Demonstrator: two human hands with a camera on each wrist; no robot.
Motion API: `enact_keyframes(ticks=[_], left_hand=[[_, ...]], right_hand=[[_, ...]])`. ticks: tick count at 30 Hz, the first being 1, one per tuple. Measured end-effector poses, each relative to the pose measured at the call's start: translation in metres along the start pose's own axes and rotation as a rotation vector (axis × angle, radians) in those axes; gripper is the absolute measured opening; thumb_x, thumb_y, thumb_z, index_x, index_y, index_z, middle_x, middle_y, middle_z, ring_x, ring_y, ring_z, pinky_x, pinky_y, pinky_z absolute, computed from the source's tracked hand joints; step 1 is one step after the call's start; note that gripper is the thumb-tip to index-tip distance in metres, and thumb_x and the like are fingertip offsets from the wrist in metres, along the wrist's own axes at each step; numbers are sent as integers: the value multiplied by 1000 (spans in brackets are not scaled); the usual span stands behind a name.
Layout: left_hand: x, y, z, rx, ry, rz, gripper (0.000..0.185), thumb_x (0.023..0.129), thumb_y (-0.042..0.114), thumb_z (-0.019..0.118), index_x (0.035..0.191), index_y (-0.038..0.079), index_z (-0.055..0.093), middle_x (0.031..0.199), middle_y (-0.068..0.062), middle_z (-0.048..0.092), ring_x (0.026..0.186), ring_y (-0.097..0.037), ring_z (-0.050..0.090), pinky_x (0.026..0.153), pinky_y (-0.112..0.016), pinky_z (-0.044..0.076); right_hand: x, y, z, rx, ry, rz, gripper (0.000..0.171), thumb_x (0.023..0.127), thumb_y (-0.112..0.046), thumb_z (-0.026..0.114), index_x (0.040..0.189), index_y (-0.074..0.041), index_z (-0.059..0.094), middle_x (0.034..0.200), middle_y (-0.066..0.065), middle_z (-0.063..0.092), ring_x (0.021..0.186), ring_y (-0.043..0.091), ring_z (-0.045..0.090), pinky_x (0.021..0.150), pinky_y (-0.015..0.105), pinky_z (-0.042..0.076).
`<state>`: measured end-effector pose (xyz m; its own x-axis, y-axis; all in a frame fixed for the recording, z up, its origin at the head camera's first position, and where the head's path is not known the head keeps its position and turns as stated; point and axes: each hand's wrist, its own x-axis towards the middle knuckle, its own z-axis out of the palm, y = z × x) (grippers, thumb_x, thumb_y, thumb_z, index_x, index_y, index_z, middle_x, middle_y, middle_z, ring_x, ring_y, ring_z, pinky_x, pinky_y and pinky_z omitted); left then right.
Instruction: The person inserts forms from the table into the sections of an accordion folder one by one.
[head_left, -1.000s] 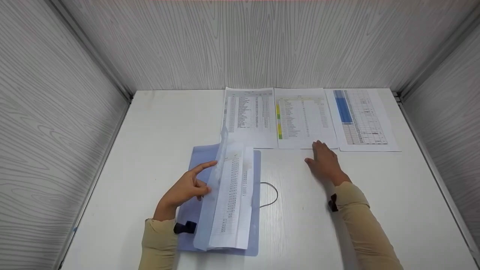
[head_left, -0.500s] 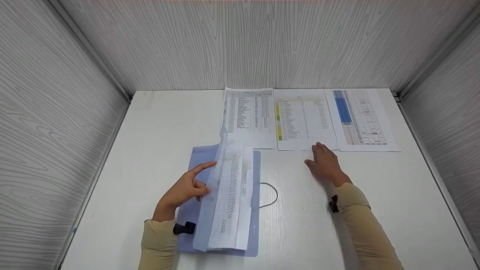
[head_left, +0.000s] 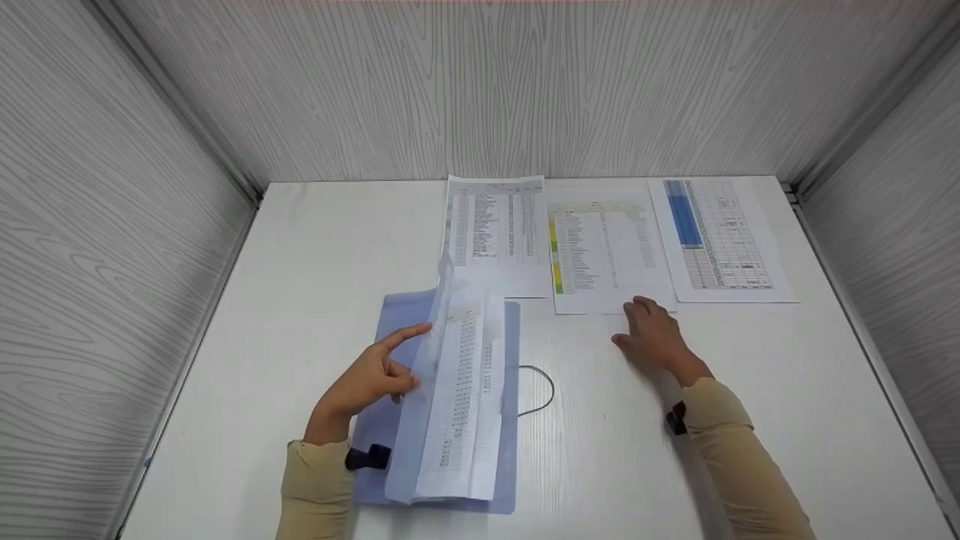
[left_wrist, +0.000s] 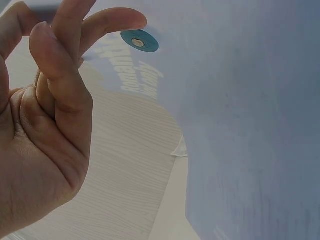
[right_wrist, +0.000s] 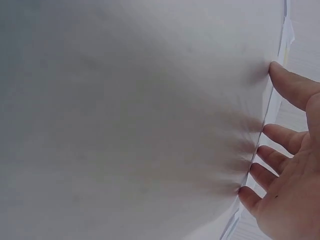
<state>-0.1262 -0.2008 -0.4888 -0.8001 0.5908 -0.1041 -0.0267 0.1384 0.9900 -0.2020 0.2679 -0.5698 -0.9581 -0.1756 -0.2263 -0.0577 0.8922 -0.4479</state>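
Observation:
My left hand [head_left: 371, 379] props up the raised cover of a blue translucent plastic folder [head_left: 511, 450], index finger and thumb touching the cover's left side. A teal round snap button [left_wrist: 140, 41] sits beside that fingertip in the left wrist view. Inside the folder stand printed sheets [head_left: 457, 397], tilted with the cover. On the right, my right hand [head_left: 654, 337] lies with spread fingertips on the lower edge of the middle printed sheet [head_left: 600, 259], which has yellow and green cells. The right wrist view shows the fingertips and thumb at the table surface.
A sheet with a black-and-white table [head_left: 495, 225] lies left of the middle one. To the right is a sheet with a blue column [head_left: 724, 240]. A thin cord loop [head_left: 551, 386] sticks out from the folder's right side. Grey wood-patterned panels [head_left: 495, 90] enclose the white table [head_left: 330, 232].
My right hand has drawn back toward me, and the middle sheet has slid the same way, out of line with its neighbours. The left hand and folder have stayed in place.

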Motion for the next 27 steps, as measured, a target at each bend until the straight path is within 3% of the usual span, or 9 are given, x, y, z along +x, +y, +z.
enact_keyframes(ticks=[13, 27], left_hand=[[0, 1, 0, 15, 2, -5, 76, 83, -6, 58, 152, 7, 27, 49, 6, 39, 45, -6, 42, 51, -21, 43], [2, 1, 2, 23, 9, -16, 75, 84, -4, 59, 152, 7, 28, 50, 6, 41, 46, -6, 43, 51, -21, 43]], right_hand=[[-27, -9, 4, -84, -49, 6, 65, 88, -28, 68, 140, 2, 43, 147, 29, 31, 135, 50, 27, 101, 68, 21], [-68, -12, 16, -104, -14, -57, 61, 82, -23, 75, 132, -1, 50, 139, 25, 39, 128, 47, 36, 97, 66, 28]])
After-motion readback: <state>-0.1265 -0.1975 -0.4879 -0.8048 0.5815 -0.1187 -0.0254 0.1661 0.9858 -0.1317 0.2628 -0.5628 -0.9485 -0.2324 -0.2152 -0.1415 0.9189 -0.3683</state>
